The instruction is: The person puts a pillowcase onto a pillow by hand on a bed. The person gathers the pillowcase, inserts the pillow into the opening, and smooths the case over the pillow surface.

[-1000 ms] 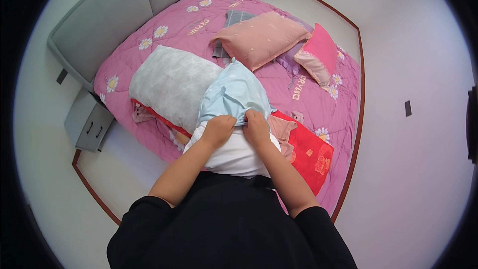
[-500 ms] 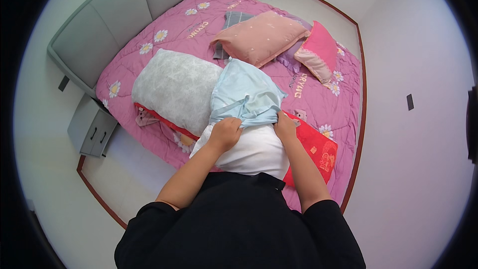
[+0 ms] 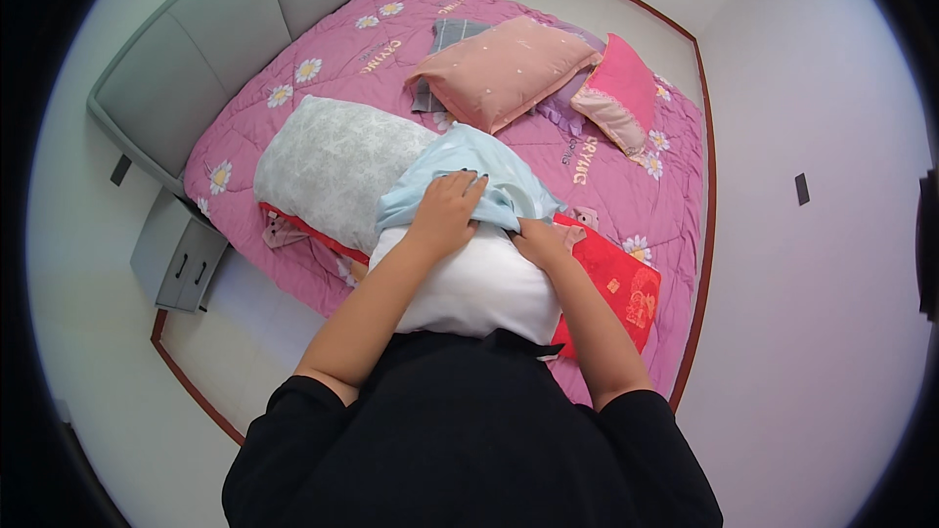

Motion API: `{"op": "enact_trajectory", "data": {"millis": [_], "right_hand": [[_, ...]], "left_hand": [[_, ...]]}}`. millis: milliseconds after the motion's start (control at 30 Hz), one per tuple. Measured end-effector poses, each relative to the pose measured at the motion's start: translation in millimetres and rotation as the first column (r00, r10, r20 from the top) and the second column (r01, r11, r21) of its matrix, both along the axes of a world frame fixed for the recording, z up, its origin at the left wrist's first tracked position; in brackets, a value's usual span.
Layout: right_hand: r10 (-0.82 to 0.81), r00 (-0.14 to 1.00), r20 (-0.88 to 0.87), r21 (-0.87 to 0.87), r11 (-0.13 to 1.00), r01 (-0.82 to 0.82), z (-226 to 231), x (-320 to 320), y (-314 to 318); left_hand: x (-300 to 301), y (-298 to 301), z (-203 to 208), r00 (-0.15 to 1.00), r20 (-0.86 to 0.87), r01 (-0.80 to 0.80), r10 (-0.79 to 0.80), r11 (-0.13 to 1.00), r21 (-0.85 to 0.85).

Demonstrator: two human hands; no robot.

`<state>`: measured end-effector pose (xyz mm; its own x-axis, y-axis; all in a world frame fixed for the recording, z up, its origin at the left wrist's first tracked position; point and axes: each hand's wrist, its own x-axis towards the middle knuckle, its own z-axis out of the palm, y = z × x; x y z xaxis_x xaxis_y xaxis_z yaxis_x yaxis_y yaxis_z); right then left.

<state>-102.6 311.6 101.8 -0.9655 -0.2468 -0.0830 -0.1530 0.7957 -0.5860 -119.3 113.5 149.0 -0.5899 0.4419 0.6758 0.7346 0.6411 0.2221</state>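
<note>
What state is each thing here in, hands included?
Light blue pillowcase: rumpled, partly covering the white pillow
White pillow: near part bare
Left hand: open, resting on the pillowcase
Right hand: at the pillowcase's edge, grip unclear, fingertips hidden
Pale grey pillow: plump, lying down
Dusty-pink pillow: plump, lying down
Red cloth: laid out, partly hidden
Quilt: spread, slightly wrinkled
Nightstand drawers: shut

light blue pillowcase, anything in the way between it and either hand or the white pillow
Nothing visible: the left hand lies on the light blue pillowcase, the right hand is at its near edge, and that edge meets the white pillow. What lies under the cloth is hidden.
</note>
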Motion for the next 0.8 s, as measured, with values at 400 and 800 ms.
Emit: {"op": "enact_trajectory", "data": {"millis": [400, 800], "right_hand": [[-0.162, 0.953, 0.256, -0.311, 0.919, 0.24, -40, 10, 69], [-0.171, 0.763, 0.623, -0.717, 0.266, 0.644, 29, 33, 34]], "left_hand": [[12, -10, -42, 0.886, 0.452, -0.206, 0.108, 0.963, 0.175], [4, 0, -9, 0.859, 0.512, -0.289, -0.017, 0.808, 0.513]]}}
